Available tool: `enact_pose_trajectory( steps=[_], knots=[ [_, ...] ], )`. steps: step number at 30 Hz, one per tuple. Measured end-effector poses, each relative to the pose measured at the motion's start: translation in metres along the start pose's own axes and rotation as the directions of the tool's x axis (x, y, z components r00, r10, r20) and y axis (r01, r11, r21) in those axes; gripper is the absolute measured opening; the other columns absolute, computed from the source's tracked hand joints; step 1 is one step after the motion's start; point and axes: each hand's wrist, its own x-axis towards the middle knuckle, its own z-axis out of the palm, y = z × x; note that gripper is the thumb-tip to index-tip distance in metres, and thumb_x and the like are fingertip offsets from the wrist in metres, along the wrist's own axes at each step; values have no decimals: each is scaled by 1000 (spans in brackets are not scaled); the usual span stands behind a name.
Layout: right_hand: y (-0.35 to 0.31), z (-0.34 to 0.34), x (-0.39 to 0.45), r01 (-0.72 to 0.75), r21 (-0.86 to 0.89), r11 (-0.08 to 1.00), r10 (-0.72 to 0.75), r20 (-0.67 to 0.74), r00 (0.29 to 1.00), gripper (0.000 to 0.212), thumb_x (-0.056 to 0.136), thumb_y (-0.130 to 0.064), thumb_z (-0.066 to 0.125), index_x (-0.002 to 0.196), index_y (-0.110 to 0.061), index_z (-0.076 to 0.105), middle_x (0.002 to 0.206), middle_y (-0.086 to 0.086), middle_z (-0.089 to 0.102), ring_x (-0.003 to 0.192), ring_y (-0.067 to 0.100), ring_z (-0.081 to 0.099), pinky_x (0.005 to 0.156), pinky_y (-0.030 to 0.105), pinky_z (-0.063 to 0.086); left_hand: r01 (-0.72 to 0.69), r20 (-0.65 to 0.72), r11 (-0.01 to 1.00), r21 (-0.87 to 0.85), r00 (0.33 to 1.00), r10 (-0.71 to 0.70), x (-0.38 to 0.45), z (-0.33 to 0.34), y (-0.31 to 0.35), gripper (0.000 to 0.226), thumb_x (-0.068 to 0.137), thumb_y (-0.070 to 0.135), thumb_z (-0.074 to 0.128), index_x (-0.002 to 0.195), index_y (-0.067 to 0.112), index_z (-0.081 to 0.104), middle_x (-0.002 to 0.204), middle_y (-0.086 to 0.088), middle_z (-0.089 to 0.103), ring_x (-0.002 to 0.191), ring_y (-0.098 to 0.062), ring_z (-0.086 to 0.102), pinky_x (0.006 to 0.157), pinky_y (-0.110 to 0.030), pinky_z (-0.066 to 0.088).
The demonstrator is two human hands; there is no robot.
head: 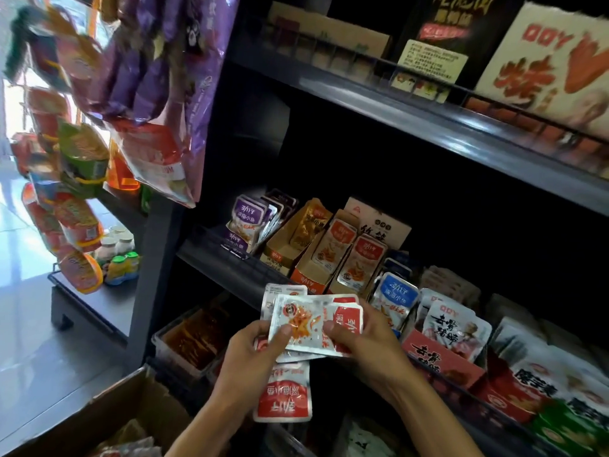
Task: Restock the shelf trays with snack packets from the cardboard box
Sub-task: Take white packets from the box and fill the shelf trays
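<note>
Both my hands hold a fanned stack of red-and-white snack packets (313, 321) in front of the middle shelf. My left hand (253, 354) grips the stack's left side, thumb on the top packet. My right hand (362, 338) pinches the right side. One more red-and-white packet (283, 395) hangs below my left hand. Just above the stack stands the shelf tray (308, 278) with matching red-and-white packets (349, 258). The open cardboard box (108, 413) sits at the lower left, with packets inside it.
Purple (244, 222), orange (309, 222) and blue (395, 298) packet trays line the same shelf (227, 268). Large boxes (547, 64) stand on the shelf above. Bagged snacks (155, 70) hang at the upper left beside a low rack with bottles (118, 255).
</note>
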Motion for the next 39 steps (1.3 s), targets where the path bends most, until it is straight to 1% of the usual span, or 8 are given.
enact_pose_trajectory(
  steps=[8,14,19,22,25,31,33,39],
  knots=[
    [-8,-7,-3,34,-84,996,-33,13,999,37,77,-1,79,104,-20,63,94,3,76,87,21,74,79,43,61,-117,30,950,288,993,113,2,-3,-2,11,91,27,67,101,21,70,83,6,76,71,-16,74,68,-31,59],
    [-29,-38,6,68,-118,991,-77,-82,994,39,76,-1,79,110,-13,63,94,7,76,82,19,74,70,32,61,-125,81,930,347,991,103,9,-9,5,7,95,17,62,97,20,69,86,-9,74,68,-25,73,68,-42,61],
    [-56,-72,25,173,-189,967,-217,-243,945,35,81,0,75,108,-12,57,91,1,70,67,8,71,52,16,53,-192,222,878,438,970,101,27,-3,25,36,97,9,56,117,36,44,110,-3,64,70,-21,73,60,-33,60],
    [-68,-88,39,223,-316,922,-327,-326,887,37,82,-4,76,108,-16,54,93,-4,66,78,8,69,62,22,58,-318,456,715,622,890,-1,48,9,45,77,97,4,52,145,49,11,120,2,62,66,-9,70,57,-22,54],
    [-74,-99,54,196,-378,905,-342,-372,863,38,80,-8,79,106,-19,54,101,2,68,90,18,69,80,41,60,-446,566,482,754,814,-132,69,33,63,91,94,2,53,152,45,-1,137,0,55,84,-5,65,69,-23,56],
    [-76,-89,76,120,-618,777,-338,-249,907,39,81,-10,78,112,-15,55,104,-1,64,95,16,65,83,35,57,-490,543,238,839,784,-300,94,69,69,83,90,8,56,155,32,11,148,-6,46,120,-22,55,92,-33,51],
    [-75,-85,86,89,-727,681,-317,-182,931,36,81,-11,78,109,-17,56,101,-3,62,94,15,62,84,33,55,-482,527,212,850,791,-311,101,68,64,77,89,10,57,153,32,20,144,-6,49,118,-23,56,96,-37,51],
    [-81,-83,122,76,-871,486,-252,-56,966,34,80,-13,78,108,-20,60,103,-2,65,96,15,62,83,31,52,-506,566,264,821,780,-267,113,56,53,70,87,7,59,142,41,32,126,0,57,97,-17,61,72,-28,53]
  ],
)
